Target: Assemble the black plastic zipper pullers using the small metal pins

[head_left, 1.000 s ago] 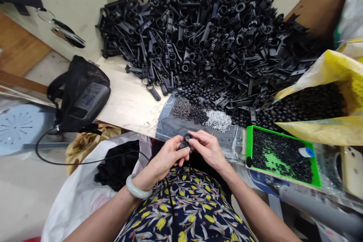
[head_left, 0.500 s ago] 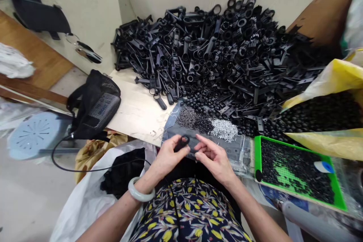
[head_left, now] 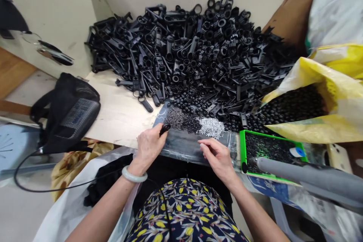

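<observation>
My left hand [head_left: 149,144] is closed around a small black plastic part with a ringed end [head_left: 165,129], at the left side of the work mat [head_left: 181,144]. Most of that part is hidden by the fingers. Just below the pile of silver pins [head_left: 212,127] is my right hand [head_left: 218,155], thumb and index fingertips drawn together. Anything between those tips is too small to make out. Left of the pins lie small black pieces [head_left: 191,123] and a heap of small grey-brown screws [head_left: 175,118].
Black plastic parts [head_left: 181,53] form a big heap behind the mat. A green tray [head_left: 242,147] of small black pieces, a yellow bag [head_left: 317,121] of black round parts and a grey tube [head_left: 300,174] are at right. A black mesh bag [head_left: 70,109] sits left.
The view has swung to the right. My hands have moved apart; the left one, still with the black part, turned its back upward. My right hand's fingertips have come together near the pins.
</observation>
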Motion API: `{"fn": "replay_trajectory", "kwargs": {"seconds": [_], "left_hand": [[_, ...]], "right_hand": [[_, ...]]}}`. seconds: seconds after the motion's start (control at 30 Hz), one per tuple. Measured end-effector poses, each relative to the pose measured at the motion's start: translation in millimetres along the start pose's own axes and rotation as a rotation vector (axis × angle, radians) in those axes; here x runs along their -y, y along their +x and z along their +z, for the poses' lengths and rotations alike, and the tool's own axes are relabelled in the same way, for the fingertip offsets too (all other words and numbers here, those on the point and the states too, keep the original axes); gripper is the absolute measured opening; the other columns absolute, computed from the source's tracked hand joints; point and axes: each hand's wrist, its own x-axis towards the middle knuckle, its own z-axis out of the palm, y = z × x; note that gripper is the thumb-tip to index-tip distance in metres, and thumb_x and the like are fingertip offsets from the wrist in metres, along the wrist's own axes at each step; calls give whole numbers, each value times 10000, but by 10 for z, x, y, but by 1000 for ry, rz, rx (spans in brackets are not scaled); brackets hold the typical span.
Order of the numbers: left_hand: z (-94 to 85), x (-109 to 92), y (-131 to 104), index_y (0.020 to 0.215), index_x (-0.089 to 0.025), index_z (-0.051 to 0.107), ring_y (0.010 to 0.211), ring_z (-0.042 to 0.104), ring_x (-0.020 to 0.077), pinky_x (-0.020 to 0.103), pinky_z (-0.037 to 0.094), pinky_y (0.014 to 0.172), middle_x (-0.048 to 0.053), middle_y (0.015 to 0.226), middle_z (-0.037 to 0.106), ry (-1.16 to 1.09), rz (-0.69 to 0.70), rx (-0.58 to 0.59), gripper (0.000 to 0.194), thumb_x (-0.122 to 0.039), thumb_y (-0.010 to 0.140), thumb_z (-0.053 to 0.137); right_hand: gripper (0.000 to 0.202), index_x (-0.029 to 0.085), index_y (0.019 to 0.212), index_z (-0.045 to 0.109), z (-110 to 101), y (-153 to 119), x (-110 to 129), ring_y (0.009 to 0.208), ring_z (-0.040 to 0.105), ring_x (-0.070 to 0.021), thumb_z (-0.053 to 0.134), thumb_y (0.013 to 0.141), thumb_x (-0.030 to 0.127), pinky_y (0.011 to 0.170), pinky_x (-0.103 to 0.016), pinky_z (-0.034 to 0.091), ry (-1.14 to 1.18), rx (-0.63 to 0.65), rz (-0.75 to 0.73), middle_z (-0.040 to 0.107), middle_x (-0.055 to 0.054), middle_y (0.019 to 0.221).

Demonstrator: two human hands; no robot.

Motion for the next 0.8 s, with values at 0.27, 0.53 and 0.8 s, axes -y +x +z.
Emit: {"fn": "replay_trajectory", "kwargs": {"seconds": [0.27,0.53,0.8], "left_hand": [[4,-42,-312,668,-198,609,589,571,153,259,362,599,-6,580,618,-562,-8,72,359,-455,919,609],[3,-333,-370,797,-141,673,420,338,55,206,196,431,-19,522,597,-1320,-375,261,362,-472,728,801],[6,-356,-407,837,-122,687,406,322,26,166,170,411,-49,479,545,-1555,-469,407,392,-432,676,865]], "right_hand": [[176,227,1031,715,-51,245,-30,851,680,-170,542,1056,249,776,-287,513,-438,-28,-266,722,-51,956],[202,195,940,699,104,469,-108,808,652,-175,547,1059,254,706,-287,452,-797,-18,-428,691,-49,866],[205,209,959,711,93,403,-143,804,676,-140,536,1061,244,726,-260,465,-682,-28,-399,722,-35,904]]}}
